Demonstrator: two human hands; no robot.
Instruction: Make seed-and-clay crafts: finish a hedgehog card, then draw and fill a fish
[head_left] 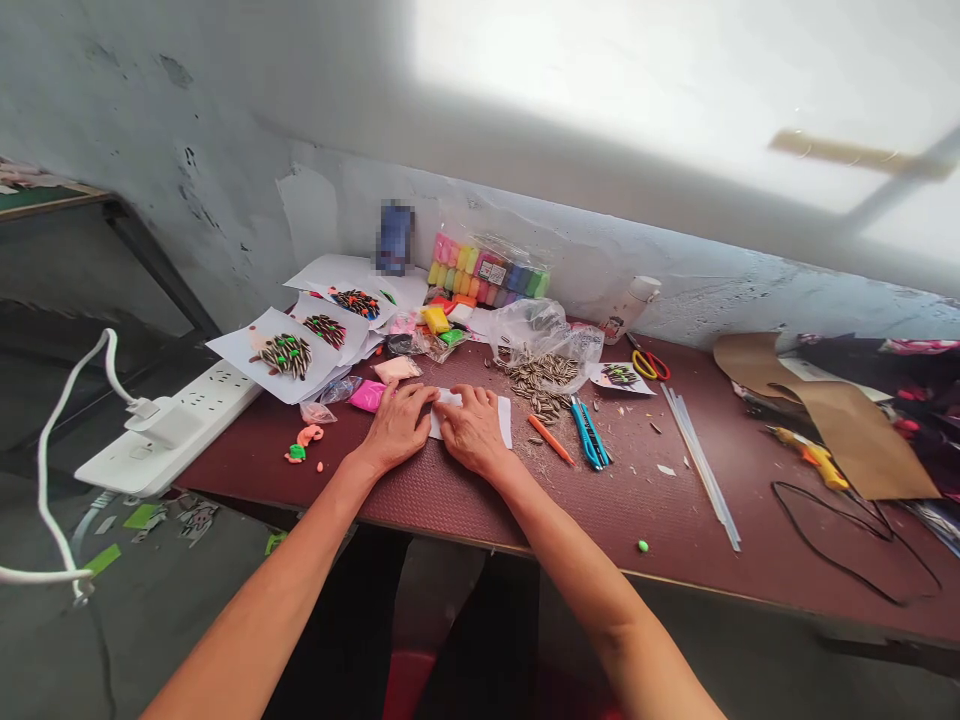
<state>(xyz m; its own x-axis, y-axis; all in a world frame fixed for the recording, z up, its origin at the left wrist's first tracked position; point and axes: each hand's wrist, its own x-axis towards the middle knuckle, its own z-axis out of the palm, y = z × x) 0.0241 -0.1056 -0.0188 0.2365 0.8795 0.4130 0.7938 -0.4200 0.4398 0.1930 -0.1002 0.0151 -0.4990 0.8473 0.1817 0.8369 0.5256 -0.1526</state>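
Observation:
A small white sheet of paper [505, 418] lies near the table's front edge, under my two hands. My left hand [400, 422] rests at the paper's left side, its thumb on the sheet and its fingers stretched forward. From the right, my right hand [472, 428] lies on the paper with its fingers extended, covering most of it. Whether anything small sits beneath the fingertips is hidden. Bags of pink clay [367, 396] and pale peach clay [398, 369] are just beyond my left hand. Past my right hand is a pile of striped sunflower seeds [541, 376], partly under a clear plastic bag [534, 325].
An orange pen [551, 440], blue cutter [589, 434], scissors [649, 364], glue sticks [701, 470] and yellow glue gun [814, 458] lie rightward. Seed-covered hedgehog pictures [281, 355] and a power strip [169, 430] are left. Coloured clay packs [487, 270] stand by the wall.

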